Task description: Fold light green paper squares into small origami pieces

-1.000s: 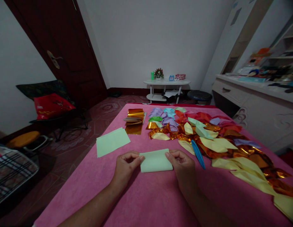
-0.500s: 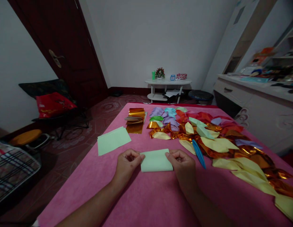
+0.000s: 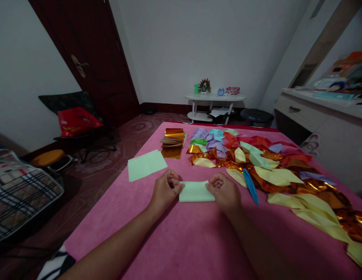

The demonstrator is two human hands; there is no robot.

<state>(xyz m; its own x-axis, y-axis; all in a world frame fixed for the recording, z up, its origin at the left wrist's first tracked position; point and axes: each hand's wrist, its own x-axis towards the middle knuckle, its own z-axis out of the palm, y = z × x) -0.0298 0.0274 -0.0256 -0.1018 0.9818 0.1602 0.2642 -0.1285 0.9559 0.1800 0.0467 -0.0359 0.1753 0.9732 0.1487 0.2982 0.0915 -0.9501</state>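
Green folded paper (image 3: 197,192): pinched at both ends by your left hand (image 3: 166,188) and right hand (image 3: 226,192).
Pale-green sheets (image 3: 147,165): beyond your left hand, on pink tablecloth (image 3: 181,241).

This was a room in a home, folks, and the pink-covered table (image 3: 181,237) was our landmark! Beyond its far edge stood a small white side table (image 3: 215,97) bearing a flower ornament (image 3: 204,85); left of it, a dark red wooden door (image 3: 93,50) and a folding chair (image 3: 78,120) holding a red bag; right of it, a pale drawer cabinet (image 3: 324,112) heaped with household odds and ends!
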